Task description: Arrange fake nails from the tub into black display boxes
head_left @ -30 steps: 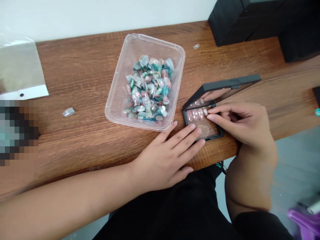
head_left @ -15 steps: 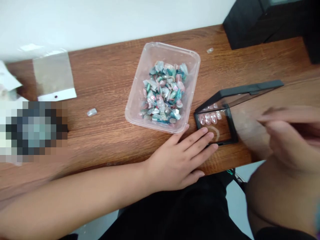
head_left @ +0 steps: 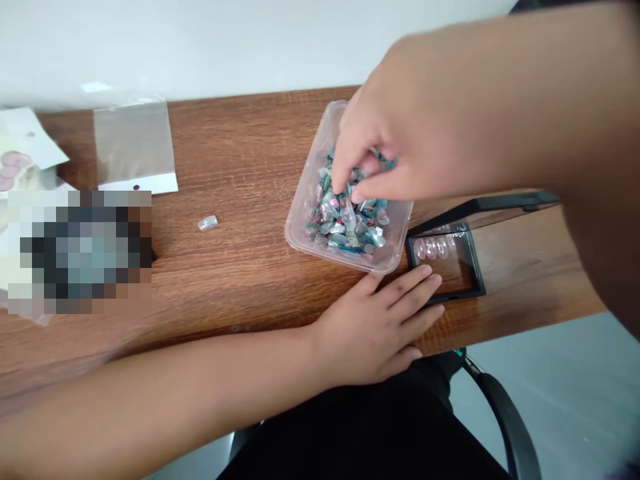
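Note:
My right hand (head_left: 377, 143) reaches over the clear plastic tub (head_left: 307, 200). Its thumb and index fingertips, slightly apart, are at the pile of press-on nails (head_left: 345, 217) inside, which are pink, teal and clear; nothing can be seen held between them. My left hand (head_left: 373, 330) lies flat with fingers spread, its fingertips at the front left edge of a black display case (head_left: 481, 290). The case's hinged lid (head_left: 493, 200) stands raised, partly behind my right forearm. A row of pink press-on nails (head_left: 434, 249) sits inside at the back.
On the wooden table (head_left: 235, 153), a single clear nail (head_left: 208, 223) lies left of the tub. Farther left are a clear plastic bag (head_left: 133, 147), white cards (head_left: 35, 140) and a blurred-out dark object (head_left: 90, 253). A chair armrest (head_left: 510, 427) shows below right.
My right hand has swung from the right of the display case over to the tub, its fingers now among the nails. My left hand has stayed at the case. The view has shifted slightly left.

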Motion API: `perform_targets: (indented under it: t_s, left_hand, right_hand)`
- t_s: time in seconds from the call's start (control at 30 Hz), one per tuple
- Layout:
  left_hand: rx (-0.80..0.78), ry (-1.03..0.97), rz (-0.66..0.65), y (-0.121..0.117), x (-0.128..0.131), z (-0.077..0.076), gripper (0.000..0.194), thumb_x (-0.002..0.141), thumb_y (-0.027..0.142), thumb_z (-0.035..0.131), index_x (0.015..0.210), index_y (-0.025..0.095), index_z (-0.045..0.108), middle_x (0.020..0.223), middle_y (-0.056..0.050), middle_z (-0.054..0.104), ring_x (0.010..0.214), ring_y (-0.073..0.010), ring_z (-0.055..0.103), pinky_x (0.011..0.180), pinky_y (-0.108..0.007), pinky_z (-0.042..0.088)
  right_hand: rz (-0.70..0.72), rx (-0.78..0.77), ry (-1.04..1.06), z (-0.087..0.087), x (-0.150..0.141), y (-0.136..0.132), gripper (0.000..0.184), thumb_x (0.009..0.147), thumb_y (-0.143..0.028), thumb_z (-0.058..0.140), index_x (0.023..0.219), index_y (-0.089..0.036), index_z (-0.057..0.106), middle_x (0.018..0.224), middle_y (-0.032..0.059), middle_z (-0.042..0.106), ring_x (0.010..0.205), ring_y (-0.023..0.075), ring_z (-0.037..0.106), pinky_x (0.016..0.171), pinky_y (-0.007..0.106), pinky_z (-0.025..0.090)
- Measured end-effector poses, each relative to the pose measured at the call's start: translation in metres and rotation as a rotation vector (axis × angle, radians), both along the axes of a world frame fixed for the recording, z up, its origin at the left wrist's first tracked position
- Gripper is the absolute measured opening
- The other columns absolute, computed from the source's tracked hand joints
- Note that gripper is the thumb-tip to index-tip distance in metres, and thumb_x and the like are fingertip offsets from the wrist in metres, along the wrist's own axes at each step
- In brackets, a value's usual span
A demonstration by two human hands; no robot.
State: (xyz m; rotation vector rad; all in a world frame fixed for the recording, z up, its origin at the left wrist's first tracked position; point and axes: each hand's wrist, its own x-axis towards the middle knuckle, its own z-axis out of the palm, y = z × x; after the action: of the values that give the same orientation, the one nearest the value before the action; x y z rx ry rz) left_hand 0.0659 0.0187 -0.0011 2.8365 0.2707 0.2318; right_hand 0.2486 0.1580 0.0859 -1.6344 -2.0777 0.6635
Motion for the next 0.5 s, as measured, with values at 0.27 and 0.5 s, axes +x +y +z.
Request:
perform_targets:
  t_s: [0.27, 0.5]
  left_hand:
    - [0.017, -0.008, 0.024, -0.004, 0.001, -0.003, 0.057, 0.105, 0.048, 0.046, 0.154, 0.021, 0.051, 0.168, -0.01, 0.039, 0.158, -0.0276, 0.032, 0.125, -0.049, 0.028]
    - [0.025, -0.012, 0.018, -0.004, 0.001, -0.004, 0.057, 0.105, 0.048, 0.045, 0.154, 0.02, 0.051, 0.168, -0.011, 0.038, 0.158, -0.0276, 0.032, 0.125, -0.049, 0.029]
  right_hand:
    - [0.421, 0.03, -1.038, 0.005, -0.045, 0.005, 0.015, 0.073, -0.024, 0.086, 0.085, -0.032, 0.082, 0.054, -0.0081, 0.054, 0.045, 0.0051, 0.031, 0.049, 0.024, 0.021]
    - [0.189, -0.007, -0.47, 0.014, -0.032, 0.004, 0.019, 0.064, -0.022, 0.094, 0.062, -0.03, 0.077, 0.045, -0.0098, 0.05, 0.041, 0.0036, 0.031, 0.048, 0.027, 0.018]
